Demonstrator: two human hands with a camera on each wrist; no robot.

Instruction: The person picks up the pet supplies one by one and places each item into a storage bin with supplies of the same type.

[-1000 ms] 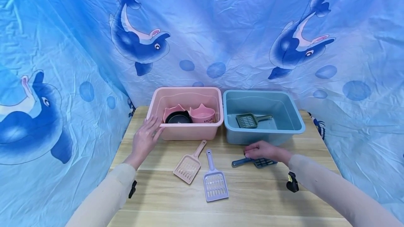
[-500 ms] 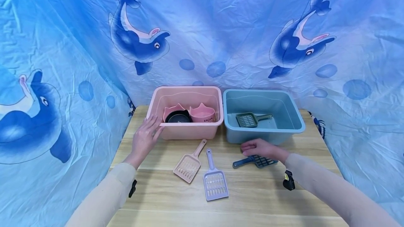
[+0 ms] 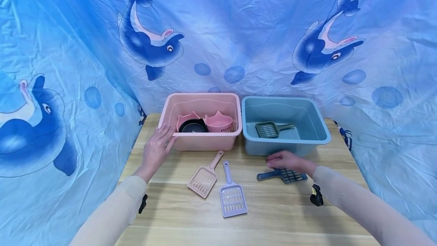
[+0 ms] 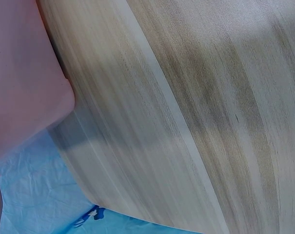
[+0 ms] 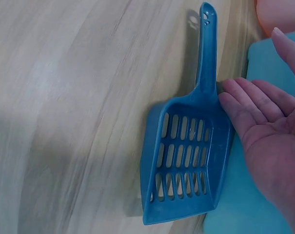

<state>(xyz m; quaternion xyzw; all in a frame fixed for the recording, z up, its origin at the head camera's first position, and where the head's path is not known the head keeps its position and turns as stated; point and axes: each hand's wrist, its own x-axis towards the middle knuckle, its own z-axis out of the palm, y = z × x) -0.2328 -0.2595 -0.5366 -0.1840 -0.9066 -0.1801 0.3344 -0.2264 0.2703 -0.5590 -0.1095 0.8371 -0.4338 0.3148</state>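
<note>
A dark blue litter scoop (image 3: 285,175) lies on the table before the blue-green bin (image 3: 286,148), its handle pointing left. My right hand (image 3: 286,161) is between scoop and bin; in the right wrist view its fingertips are right at the scoop's edge, near the handle, with fingers loosely extended. My left hand (image 3: 157,148) rests at the near left corner of the pink bin (image 3: 205,142), fingers over the rim. Inside the pink bin sit two pink cat-eared bowls (image 3: 219,123) and a black one (image 3: 192,126). A dark green litter scoop (image 3: 268,130) lies in the blue-green bin.
On the wooden table (image 3: 273,219), a pink litter scoop (image 3: 203,180) and a lilac litter scoop (image 3: 233,200) lie in front of the bins. A blue curtain (image 3: 211,29) with printed dolphins hangs behind and at both sides.
The blue scoop has slid slightly to the right. My right hand shifted a little left, then back right beside it. The left hand stays at the pink bin's corner.
</note>
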